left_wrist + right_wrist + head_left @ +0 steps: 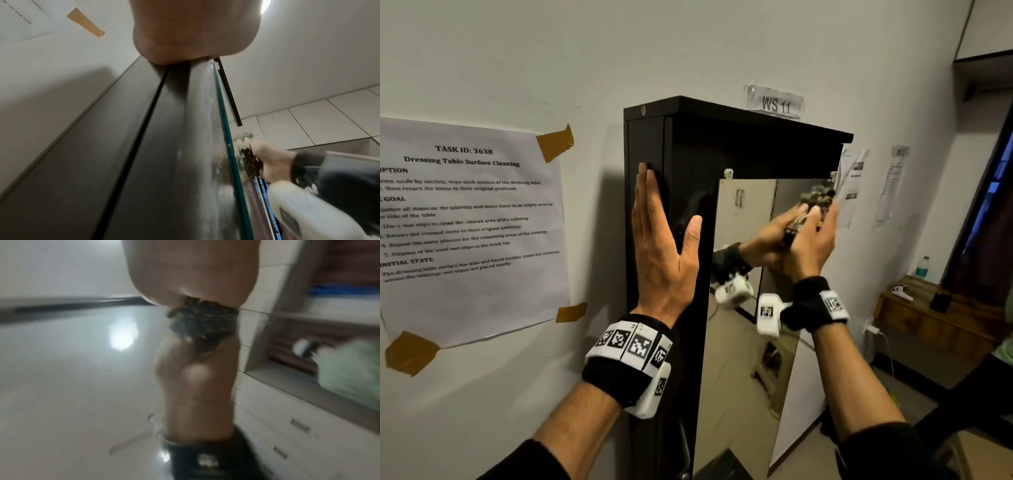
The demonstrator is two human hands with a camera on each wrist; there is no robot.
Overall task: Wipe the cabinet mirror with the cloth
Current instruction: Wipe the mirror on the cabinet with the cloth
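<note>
A tall black cabinet point(688, 147) stands against the wall, with a long mirror point(743, 342) on its front. My left hand point(661, 240) lies flat on the cabinet's left front edge, fingers straight and thumb spread; its palm point(195, 32) shows in the left wrist view. My right hand point(815, 246) holds a dark, mottled, bunched cloth point(816, 197) against the mirror's upper right part, and its reflection meets it on the glass. The cloth point(203, 322) is squeezed between the palm point(191, 272) and the glass point(72, 369). From the side, the cloth point(249, 160) touches the mirror's edge point(226, 129).
A taped task sheet point(465, 222) hangs on the wall to the left, with more papers point(854, 185) to the right of the cabinet. At the right a wooden table point(941, 318) carries a water bottle point(923, 267) and a white controller point(902, 293).
</note>
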